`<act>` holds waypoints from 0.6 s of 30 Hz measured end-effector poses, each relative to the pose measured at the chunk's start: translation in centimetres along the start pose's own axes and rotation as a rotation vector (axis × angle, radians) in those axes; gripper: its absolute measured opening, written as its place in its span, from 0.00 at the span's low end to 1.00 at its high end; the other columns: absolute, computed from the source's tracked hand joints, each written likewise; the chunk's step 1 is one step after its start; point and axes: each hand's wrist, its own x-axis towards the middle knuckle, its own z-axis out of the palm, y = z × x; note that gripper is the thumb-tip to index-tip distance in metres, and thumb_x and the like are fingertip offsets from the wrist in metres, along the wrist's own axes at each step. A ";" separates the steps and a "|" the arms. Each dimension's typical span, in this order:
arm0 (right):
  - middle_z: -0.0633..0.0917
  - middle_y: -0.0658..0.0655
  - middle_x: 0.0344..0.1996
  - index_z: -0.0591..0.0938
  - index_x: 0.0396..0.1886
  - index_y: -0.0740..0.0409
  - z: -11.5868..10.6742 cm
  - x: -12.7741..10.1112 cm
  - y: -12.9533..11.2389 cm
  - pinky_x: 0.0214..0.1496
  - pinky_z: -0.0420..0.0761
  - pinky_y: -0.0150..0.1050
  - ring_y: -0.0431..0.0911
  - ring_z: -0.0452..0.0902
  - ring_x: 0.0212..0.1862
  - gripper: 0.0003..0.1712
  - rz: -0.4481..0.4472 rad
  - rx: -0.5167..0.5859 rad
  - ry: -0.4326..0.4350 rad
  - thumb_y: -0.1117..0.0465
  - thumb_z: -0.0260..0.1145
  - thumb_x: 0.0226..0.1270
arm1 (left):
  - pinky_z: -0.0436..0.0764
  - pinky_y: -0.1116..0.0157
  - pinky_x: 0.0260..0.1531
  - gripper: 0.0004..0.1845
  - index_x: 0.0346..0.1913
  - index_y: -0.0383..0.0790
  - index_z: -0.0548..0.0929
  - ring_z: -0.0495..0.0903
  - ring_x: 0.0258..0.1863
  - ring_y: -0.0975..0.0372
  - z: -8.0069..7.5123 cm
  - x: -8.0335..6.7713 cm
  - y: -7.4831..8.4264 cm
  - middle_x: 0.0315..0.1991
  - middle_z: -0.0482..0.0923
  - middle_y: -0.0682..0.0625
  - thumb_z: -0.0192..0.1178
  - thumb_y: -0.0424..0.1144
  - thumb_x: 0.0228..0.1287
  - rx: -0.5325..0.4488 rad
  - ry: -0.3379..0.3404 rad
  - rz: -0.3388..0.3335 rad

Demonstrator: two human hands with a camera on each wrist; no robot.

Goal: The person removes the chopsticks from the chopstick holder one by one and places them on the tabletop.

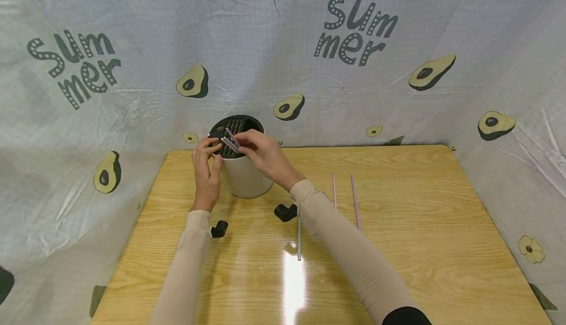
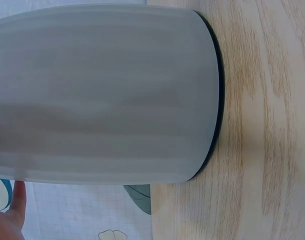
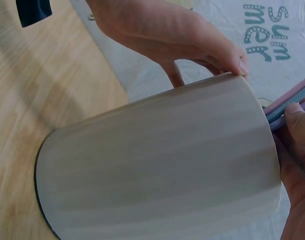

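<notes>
A pale round knife block [image 1: 245, 180] with a slotted black top [image 1: 235, 124] stands upright at the back left of the table. My left hand [image 1: 206, 173] holds its left rim, thumb on the near side and fingers bent over the edge. Above the slots, my right hand [image 1: 267, 155] pinches thin drinking straws [image 1: 231, 144] between thumb and fingers. Pink, teal and purple straws [image 3: 287, 100] show beside the rim in the right wrist view; how far their ends reach into the slots is hidden. In the left wrist view the block's wall [image 2: 107, 95] covers most of the hand.
On the wooden table [image 1: 420, 241], a pink straw [image 1: 334, 187], a purple straw [image 1: 355, 200] and a green straw [image 1: 299, 241] lie right of the block, partly behind my right sleeve. Black wrist devices [image 1: 285, 212] show by the forearms. A printed sheet [image 1: 247, 45] hangs behind.
</notes>
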 end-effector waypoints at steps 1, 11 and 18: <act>0.84 0.59 0.54 0.82 0.61 0.63 0.0 0.0 0.0 0.59 0.83 0.28 0.47 0.85 0.55 0.17 -0.004 -0.005 0.003 0.70 0.64 0.74 | 0.62 0.46 0.71 0.17 0.62 0.25 0.75 0.54 0.80 0.48 0.0 0.0 0.0 0.71 0.68 0.33 0.48 0.30 0.76 -0.001 -0.001 -0.001; 0.85 0.59 0.53 0.83 0.59 0.63 -0.1 0.1 -0.2 0.57 0.83 0.28 0.47 0.84 0.54 0.15 -0.024 -0.026 0.026 0.70 0.63 0.75 | 0.62 0.47 0.70 0.17 0.62 0.25 0.75 0.55 0.80 0.47 0.0 0.0 0.0 0.70 0.68 0.33 0.48 0.30 0.76 -0.002 0.002 0.001; 0.85 0.59 0.54 0.83 0.59 0.62 -0.3 0.1 -0.4 0.59 0.83 0.28 0.48 0.84 0.56 0.15 -0.064 -0.036 0.071 0.69 0.63 0.76 | 0.62 0.48 0.70 0.17 0.62 0.25 0.76 0.54 0.80 0.46 0.0 0.0 0.0 0.71 0.68 0.33 0.49 0.30 0.77 -0.004 -0.001 0.001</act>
